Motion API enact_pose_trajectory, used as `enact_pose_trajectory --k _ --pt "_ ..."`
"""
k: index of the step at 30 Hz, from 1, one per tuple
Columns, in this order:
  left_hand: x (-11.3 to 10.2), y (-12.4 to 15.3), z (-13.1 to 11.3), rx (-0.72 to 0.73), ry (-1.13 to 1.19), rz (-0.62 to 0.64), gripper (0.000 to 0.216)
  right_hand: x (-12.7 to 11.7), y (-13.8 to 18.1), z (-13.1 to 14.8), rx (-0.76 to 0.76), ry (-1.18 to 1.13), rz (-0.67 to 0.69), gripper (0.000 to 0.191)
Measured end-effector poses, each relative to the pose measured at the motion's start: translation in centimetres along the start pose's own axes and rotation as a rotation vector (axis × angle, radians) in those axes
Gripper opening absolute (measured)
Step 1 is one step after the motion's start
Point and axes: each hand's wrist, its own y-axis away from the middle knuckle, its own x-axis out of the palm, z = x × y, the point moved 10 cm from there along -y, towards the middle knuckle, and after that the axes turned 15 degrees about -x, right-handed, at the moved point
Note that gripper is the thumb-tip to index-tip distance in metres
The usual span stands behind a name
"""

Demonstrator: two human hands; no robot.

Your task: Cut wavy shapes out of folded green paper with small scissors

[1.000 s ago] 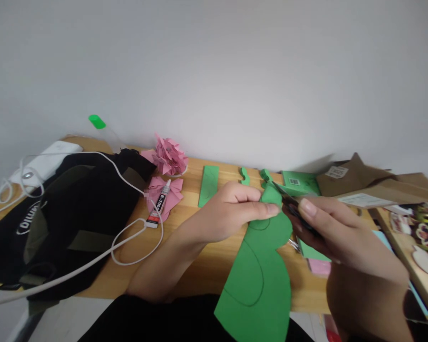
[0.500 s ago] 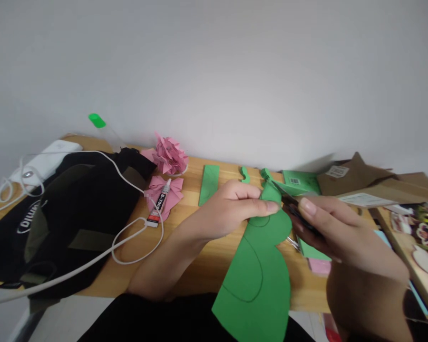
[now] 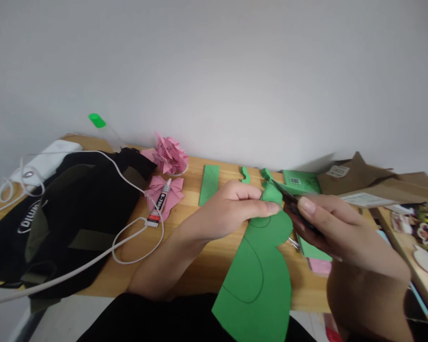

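Note:
Between thumb and fingers, my left hand [image 3: 231, 209] pinches the upper end of a green sheet of paper [image 3: 267, 275]. Its right edge is wavy, and curved pencil lines run over its face. My right hand [image 3: 345, 232] is wrapped round dark-handled scissors [image 3: 288, 197], whose blades reach the sheet's top right edge beside my left thumb. The blades look nearly closed. A small curled green strip [image 3: 266, 174] is at the sheet's top. Another curved green scrap [image 3: 244, 175] and a green rectangle [image 3: 209, 183] lie on the table beyond my left hand.
A pink paper flower [image 3: 169, 154] and a glue tube [image 3: 159, 204] on folded pink paper [image 3: 174, 187] lie left of my hands. A black bag [image 3: 92, 199] with white cable [image 3: 89, 266] covers the left side. Cardboard packaging [image 3: 367, 178] and a green packet [image 3: 301, 182] stand right.
The scissor blades have drawn closer together at the sheet's top edge. Both hands and the green sheet stay almost in place.

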Motion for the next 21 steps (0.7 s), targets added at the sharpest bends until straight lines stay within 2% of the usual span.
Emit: enact_pose_trajectory --k 5,16,21 --pt "-0.01 0.09 -0.06 0.006 -0.009 -0.014 0.049 -0.26 0.08 -0.04 -0.002 0.061 -0.006 0.05" --pt "-0.06 0.09 0.0 -0.009 -0.08 -0.012 0.047 0.24 -0.17 0.32 -0.043 -0.01 -0.013 0.055" --pt "0.12 0.11 0.09 -0.011 -0.078 0.019 0.047 0.59 -0.07 0.26 -0.03 -0.013 0.024 0.054"
